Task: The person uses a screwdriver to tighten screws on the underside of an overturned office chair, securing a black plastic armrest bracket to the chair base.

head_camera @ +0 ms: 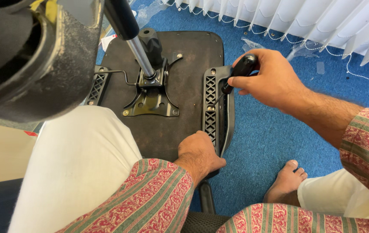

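Head view: chair seat point(180, 125) lies upside down on the blue carpet point(270, 138), metal plate point(152, 101) bolted at its centre. Armrest bracket point(212, 108) runs along the seat's right edge, long axis pointing away from the person. Right hand point(264, 77) has its grip closed round the black screwdriver point(236, 75); the shaft slants down and left from the fist, tip on a screw at mid-bracket. So the work point sits below-left of that grip. Left hand point(199, 151) presses flat on the seat at the bracket's near end, grip holding nothing, nearer the person. Bare foot point(285, 181) right of seat.
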